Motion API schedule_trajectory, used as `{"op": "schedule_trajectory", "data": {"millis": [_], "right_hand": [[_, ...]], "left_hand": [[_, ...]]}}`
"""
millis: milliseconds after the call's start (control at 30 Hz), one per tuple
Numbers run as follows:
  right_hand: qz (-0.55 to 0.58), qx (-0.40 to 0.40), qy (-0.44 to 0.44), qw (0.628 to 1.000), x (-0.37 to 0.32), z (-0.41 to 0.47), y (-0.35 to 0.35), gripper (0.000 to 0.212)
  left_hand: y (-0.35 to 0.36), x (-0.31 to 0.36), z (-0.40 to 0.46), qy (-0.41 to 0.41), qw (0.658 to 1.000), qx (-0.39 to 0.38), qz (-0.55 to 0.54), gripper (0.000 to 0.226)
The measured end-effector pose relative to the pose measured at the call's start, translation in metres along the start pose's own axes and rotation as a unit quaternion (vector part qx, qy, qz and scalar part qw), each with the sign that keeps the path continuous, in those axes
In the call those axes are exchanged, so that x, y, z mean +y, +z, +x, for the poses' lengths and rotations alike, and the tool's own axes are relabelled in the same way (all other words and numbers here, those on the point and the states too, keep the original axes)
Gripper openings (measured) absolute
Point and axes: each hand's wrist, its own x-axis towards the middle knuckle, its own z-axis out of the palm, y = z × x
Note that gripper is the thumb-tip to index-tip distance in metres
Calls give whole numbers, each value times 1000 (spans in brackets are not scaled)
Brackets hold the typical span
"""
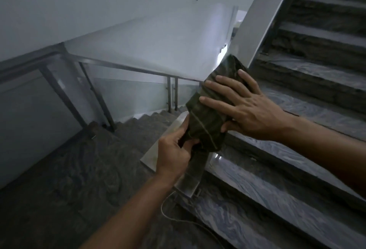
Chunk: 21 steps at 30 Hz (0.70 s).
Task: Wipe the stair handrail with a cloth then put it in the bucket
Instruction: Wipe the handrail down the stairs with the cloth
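Observation:
A dark green cloth [206, 118] lies draped over the flat metal stair handrail [158, 149] at the middle of the view. My right hand [243, 108] rests flat on top of the cloth, fingers spread, thumb under its right edge. My left hand [174, 153] pinches the cloth's lower end against the rail. The handrail's upper stretch is hidden under the cloth. No bucket is in view.
Marble steps [297, 169] climb to the right. A dark landing floor [69, 179] lies lower left, with steps going down behind a glass and metal railing [122, 68]. A thin white cable [168, 213] trails on the floor near the rail's post.

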Motion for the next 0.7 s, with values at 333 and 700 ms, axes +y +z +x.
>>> {"op": "schedule_trajectory", "data": {"millis": [333, 700], "right_hand": [[43, 9, 115, 992, -45, -11, 10, 72], [30, 99, 243, 964, -90, -1, 25, 65]], "left_hand": [[-20, 0, 22, -45, 984, -142, -96, 46], [-20, -38, 33, 52, 959, -242, -135, 46]]}}
